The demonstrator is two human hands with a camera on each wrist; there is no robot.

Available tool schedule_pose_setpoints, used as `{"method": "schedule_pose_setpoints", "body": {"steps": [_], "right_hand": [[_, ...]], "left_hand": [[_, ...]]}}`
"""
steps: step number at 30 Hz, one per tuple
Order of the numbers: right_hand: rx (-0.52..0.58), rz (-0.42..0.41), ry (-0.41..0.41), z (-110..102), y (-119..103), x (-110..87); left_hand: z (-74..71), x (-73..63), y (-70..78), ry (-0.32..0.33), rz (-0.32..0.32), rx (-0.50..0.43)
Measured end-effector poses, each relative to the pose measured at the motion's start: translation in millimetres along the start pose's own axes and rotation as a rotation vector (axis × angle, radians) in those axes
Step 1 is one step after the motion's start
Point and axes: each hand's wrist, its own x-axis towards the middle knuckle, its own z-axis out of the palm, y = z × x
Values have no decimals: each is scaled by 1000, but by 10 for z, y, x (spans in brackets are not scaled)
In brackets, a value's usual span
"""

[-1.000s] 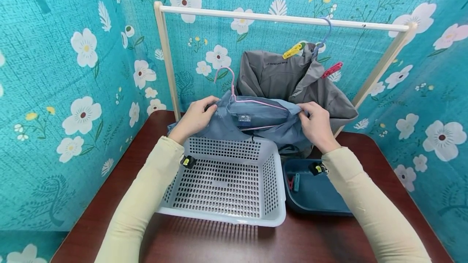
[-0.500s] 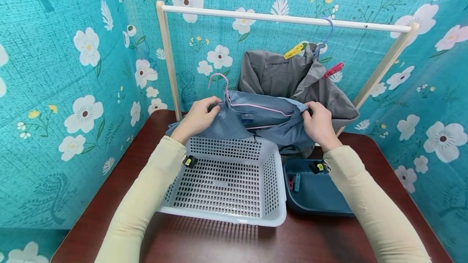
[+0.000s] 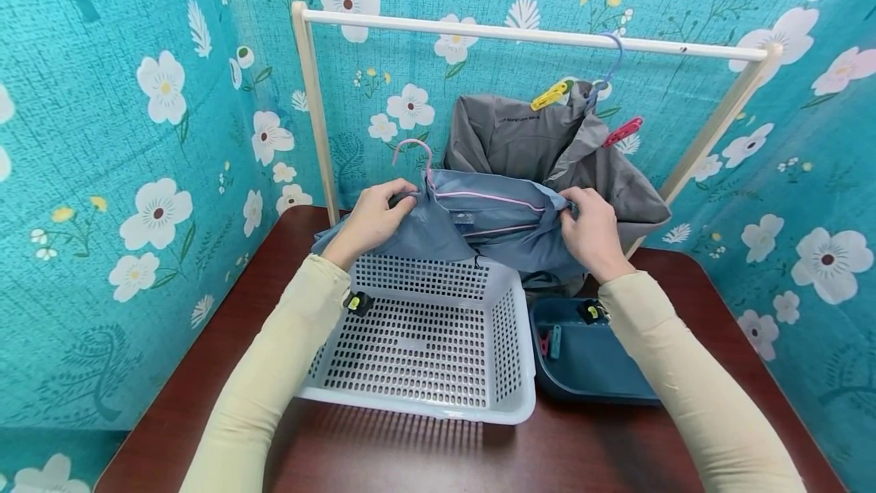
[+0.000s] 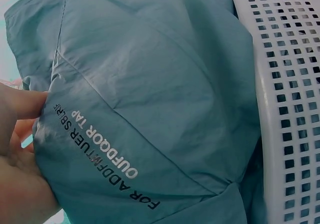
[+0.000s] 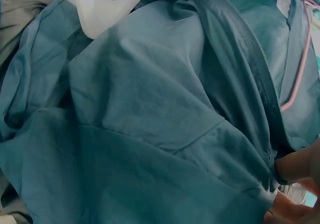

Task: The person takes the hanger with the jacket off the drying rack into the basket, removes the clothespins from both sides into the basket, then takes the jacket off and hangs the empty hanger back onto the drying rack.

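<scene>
A blue-grey jacket (image 3: 417,227) with a zip and printed lettering is stretched between both hands, above the far rim of the basket. Inside its neck lies a pink hanger (image 3: 489,198), whose hook rises free of the rail. My left hand (image 3: 372,219) pinches the jacket's left shoulder between thumb and fingers; in the left wrist view the thumb lies beside the lettering. My right hand (image 3: 591,234) grips the opposite shoulder, close to the hanger's right end. In the right wrist view the zip edge runs down to the fingers (image 5: 295,166).
A white perforated basket (image 3: 411,409) stands in front. Right of it, a dark blue tray (image 3: 595,394) holds a red and a teal clothes peg (image 3: 556,342). Behind, a rail (image 3: 465,30) bears a grey jacket (image 3: 506,135) on a blue hanger with yellow and red pegs.
The pink hanger's hook has dropped and shifted slightly left. My right hand moved a little right, then back left, still gripping the jacket. My left hand shifted slightly right, keeping its pinch.
</scene>
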Motion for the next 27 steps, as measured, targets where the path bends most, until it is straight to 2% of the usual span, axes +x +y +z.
{"method": "schedule_pose_setpoints", "body": {"steps": [6,12,14,17,22,27], "right_hand": [[-88,-42,-106,50,26,-13],[-142,0,-208,84,20,-31],[-139,7,-204,82,19,-31],[-113,-6,-154,57,29,-20],[0,-7,-54,-15,72,1],[60,19,-67,-59,119,9]], "left_hand": [[4,4,41,-6,-9,-16],[25,9,59,-8,-3,-13],[27,10,60,-6,-3,-15],[24,13,56,-1,-3,-20],[-6,19,27,14,-10,-25],[-44,18,-13,56,-20,-18]]}}
